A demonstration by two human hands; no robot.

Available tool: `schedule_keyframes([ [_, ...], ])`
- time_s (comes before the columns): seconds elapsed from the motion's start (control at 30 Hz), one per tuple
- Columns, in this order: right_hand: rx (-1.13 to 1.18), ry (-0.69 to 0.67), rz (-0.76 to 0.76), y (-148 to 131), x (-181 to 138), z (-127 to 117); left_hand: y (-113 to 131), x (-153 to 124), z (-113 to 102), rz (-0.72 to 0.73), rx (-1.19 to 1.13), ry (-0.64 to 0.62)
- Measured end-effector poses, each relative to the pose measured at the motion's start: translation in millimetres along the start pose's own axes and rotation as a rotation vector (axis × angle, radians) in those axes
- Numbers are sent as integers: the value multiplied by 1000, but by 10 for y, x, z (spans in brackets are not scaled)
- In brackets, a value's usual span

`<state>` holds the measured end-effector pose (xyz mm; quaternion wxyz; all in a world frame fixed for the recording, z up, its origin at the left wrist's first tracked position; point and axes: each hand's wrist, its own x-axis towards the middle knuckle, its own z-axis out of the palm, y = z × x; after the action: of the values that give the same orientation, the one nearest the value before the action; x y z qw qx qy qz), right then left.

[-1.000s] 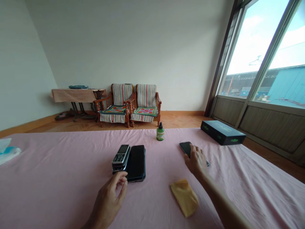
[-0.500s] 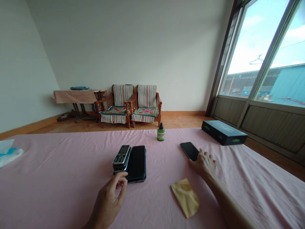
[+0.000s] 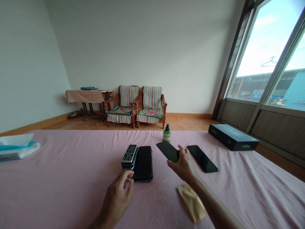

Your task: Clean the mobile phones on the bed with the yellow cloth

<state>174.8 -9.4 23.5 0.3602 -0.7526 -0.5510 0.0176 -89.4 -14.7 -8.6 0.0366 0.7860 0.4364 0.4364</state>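
A black smartphone (image 3: 167, 150) is gripped in my right hand (image 3: 184, 163), thumb below and fingers along its right edge. It looks tilted above the cloth. To the right of that hand a second black smartphone (image 3: 202, 158) lies flat. My left hand (image 3: 116, 194) has its fingers curled in a pinch at the lower end of a small stack of keypad phones (image 3: 129, 156); whether they grip anything is hidden. Beside that stack lies another black smartphone (image 3: 143, 163), apparently on top of others. Under my right forearm is a yellow cloth (image 3: 192, 202), partly covered.
A green spray bottle (image 3: 167, 134) stands behind the lifted phone. At the right edge of the pink bedsheet (image 3: 71, 178) sits a flat black box (image 3: 233, 136). A pack of wipes or tissues (image 3: 19, 148) lies far left. Two wooden chairs (image 3: 151, 105) stand beyond.
My right hand has moved left with a smartphone lifted off the cloth, and another smartphone now shows where it was. My left hand stays by the keypad phones. The view has turned slightly left.
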Motion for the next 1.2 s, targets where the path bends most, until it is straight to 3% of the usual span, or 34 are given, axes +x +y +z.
schedule_keyframes([
  [0.13,53,-101,-58,-428,-47,232,3,-19,-1,-16,-42,-40],
  [0.3,-9,-120,-40,-701,-109,408,4,-25,14,4,-85,-62],
  [0.6,87,-209,-117,-770,-326,529,-18,-9,25,-2,-89,-79],
  [0.8,59,-197,-162,-761,-391,532,-59,-23,45,7,-47,-109],
  [0.97,-21,-160,-200,-518,-297,414,-38,-22,21,67,-8,-51],
  [1.07,-117,-110,-152,-123,-119,213,5,-12,2,120,-3,5],
  [1.2,-313,-11,43,539,105,-107,62,0,-10,191,-24,42],
])
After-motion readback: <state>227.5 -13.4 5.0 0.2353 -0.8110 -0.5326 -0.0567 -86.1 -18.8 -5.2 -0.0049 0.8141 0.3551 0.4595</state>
